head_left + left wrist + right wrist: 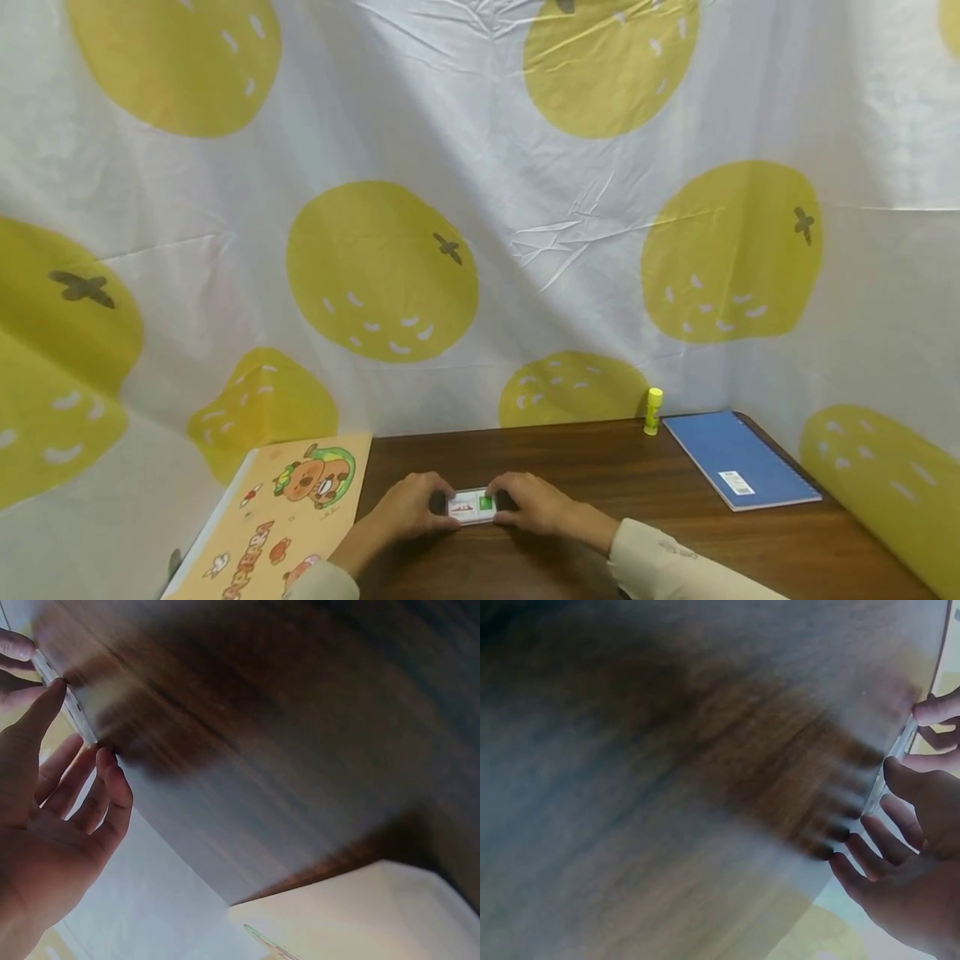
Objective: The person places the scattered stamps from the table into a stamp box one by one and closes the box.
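A small flat white rectangular case (467,507) with a reddish print and a green square on top lies between both hands at the table's middle. My left hand (412,505) pinches its left end between thumb and fingers, and my right hand (534,503) pinches the right end the same way. In the left wrist view the case (73,705) shows edge-on, low over the wood, with the left hand (64,817) beside it and the other fingers loosely bent. The right wrist view gives the thin edge of the case (889,766) at the right hand's (922,847) thumb.
A yellow glue stick (653,412) stands upright at the back of the brown wooden table (570,450). To its right lies a blue spiral notebook (738,458). An orange capybara-printed box or board (300,483) is at left. A fruit-patterned curtain (495,333) hangs behind.
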The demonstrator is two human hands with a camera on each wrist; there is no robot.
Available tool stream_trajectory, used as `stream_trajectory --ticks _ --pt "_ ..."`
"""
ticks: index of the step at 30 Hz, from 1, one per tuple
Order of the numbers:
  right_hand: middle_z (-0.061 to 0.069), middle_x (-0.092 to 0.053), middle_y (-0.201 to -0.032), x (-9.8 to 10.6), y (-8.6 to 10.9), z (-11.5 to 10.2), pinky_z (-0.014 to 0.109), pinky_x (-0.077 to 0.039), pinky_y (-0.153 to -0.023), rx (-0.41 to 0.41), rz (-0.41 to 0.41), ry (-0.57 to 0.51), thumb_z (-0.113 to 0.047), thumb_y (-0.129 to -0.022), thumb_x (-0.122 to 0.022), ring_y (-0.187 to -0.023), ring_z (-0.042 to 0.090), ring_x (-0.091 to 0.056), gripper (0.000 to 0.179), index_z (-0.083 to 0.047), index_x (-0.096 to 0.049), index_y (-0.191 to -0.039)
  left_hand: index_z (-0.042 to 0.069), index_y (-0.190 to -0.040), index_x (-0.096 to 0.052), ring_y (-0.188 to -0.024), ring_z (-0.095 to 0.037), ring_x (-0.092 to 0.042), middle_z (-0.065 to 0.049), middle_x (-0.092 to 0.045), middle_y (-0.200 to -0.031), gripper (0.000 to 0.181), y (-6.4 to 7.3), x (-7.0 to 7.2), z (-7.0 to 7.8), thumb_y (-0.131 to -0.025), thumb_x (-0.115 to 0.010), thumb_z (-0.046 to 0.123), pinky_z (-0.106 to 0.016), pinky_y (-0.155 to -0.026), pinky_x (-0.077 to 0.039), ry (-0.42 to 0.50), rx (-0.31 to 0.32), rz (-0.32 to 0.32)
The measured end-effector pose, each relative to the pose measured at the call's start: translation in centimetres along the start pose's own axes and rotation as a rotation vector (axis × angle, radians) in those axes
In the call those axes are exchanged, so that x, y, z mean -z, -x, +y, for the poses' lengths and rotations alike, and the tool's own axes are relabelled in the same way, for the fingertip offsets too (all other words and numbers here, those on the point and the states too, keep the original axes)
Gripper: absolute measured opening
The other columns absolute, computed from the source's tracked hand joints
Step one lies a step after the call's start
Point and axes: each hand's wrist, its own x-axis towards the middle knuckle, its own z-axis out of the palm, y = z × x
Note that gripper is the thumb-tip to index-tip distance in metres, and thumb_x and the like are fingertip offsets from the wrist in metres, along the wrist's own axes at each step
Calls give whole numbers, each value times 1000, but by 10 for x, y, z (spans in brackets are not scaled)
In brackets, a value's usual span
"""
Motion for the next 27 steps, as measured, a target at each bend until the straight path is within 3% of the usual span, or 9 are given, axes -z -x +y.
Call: stream_trajectory --ticks 8,18,27 --pt "14 -65 -127 6 4 3 49 -51 -102 39 -55 -9 -15 -95 -76 -121 33 -60 33 -5 -59 -122 12 -107 -76 -105 -26 -70 -4 -74 -111 44 1 -3 3 -77 -91 41 -45 -89 -57 23 13 -3" --pt "13 -65 -128 11 6 5 50 -49 -103 17 -77 -44 -17 -96 -75 -121 33 -59 32 -6 -59 -122 11 -108 -73 -107 -27 -69 -5 -73 -114 45 2 -2 11 -79 -90 40 -47 -90 -56 8 27 -24" --pt "19 -56 -143 10 11 8 53 -41 -113 -14 -75 -107 -21 -102 -68 -136 37 -52 42 -1 -55 -136 14 -116 -71 -111 -27 -66 -2 -69 -120 52 7 3 13 -81 -85 50 -49 -89 -56 -17 65 -37"
